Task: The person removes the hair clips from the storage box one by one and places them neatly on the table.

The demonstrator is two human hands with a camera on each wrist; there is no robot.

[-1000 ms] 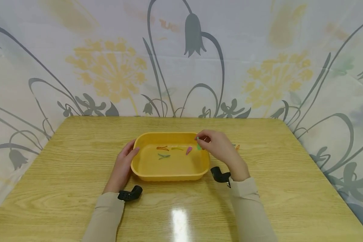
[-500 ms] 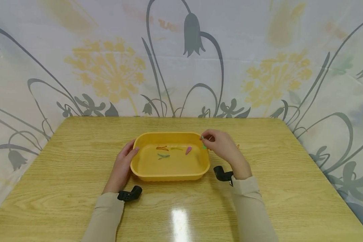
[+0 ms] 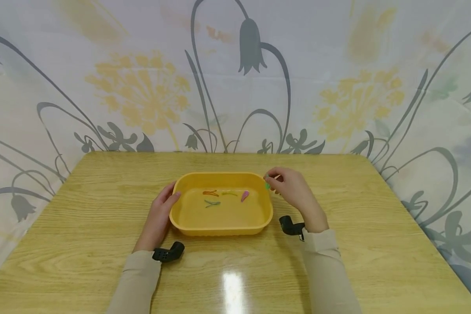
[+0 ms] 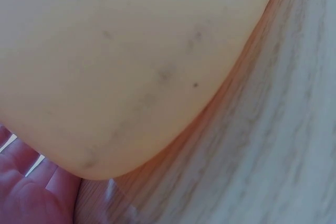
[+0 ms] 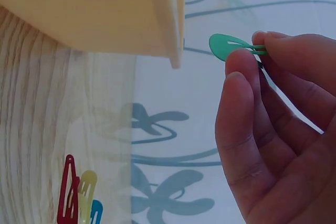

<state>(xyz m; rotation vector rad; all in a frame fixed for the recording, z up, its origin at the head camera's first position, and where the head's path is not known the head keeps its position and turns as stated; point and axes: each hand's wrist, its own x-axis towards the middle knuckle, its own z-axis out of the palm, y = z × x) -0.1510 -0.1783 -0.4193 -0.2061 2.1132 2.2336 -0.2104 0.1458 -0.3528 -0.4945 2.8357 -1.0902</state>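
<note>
The wooden surface (image 3: pixel 82 226) and the yellow tray (image 3: pixel 220 229) at its middle had not shifted over the last second, and the left hand (image 3: pixel 159 218) stayed flat against the tray's nine o'clock wall, fingers relaxed and gripping nothing. What changed was the right hand (image 3: pixel 294 192): a second earlier it was over the tray's two o'clock corner, and it had since drifted outward to just beyond the rim at about three o'clock. Its thumb and fingertips still pinched the green hair clip (image 5: pixel 231 46), held in the air beside the rim rather than above the tray floor. By my reading, that clip was being carried away from the tray, not dropped in. Four clips (image 3: pixel 225 196) lay inside unmoved, and a few more clips (image 5: pixel 79 198) rested on the surface outside.
</note>
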